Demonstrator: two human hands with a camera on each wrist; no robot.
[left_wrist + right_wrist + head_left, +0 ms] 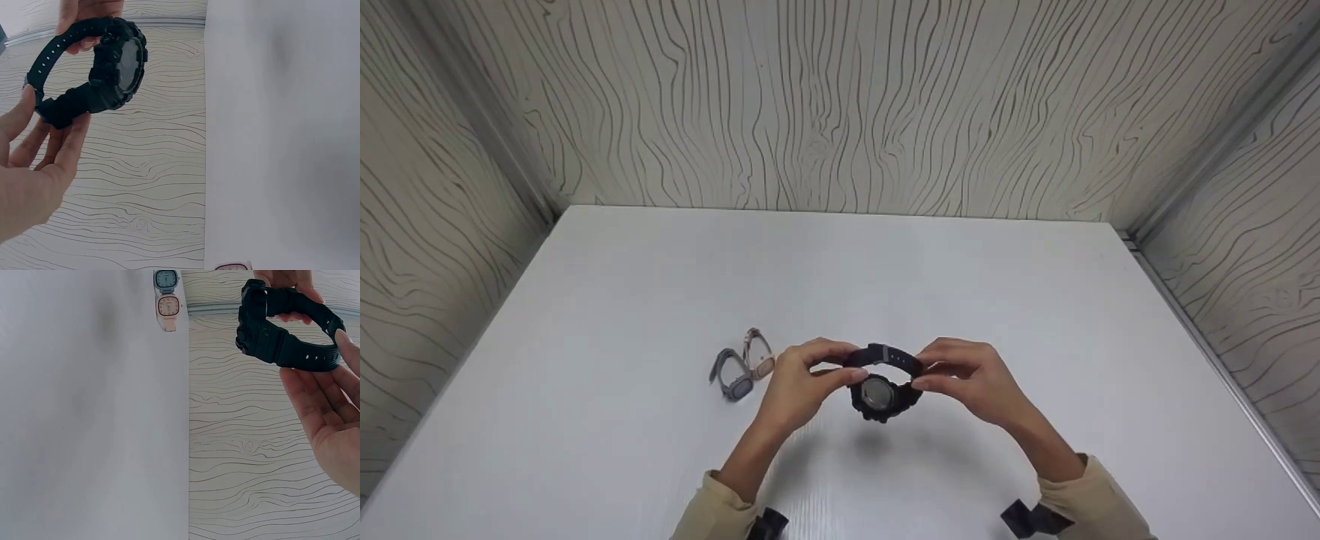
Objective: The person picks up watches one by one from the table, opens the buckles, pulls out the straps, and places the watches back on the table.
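Two hands, left hand and right hand, pinch a chunky black digital wristwatch by its strap, above a plain white table. Walls of pale wood-grain panel enclose it; two small watches, grey and pink, lie left.

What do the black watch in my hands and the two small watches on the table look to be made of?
Black watch: looks like matte rubber or resin; chunky moulded case, punched strap holes, no shine. Grey watch and pink watch: probably smooth plastic or silicone; pale, uniform straps. Table: white, faint grain, likely laminate.
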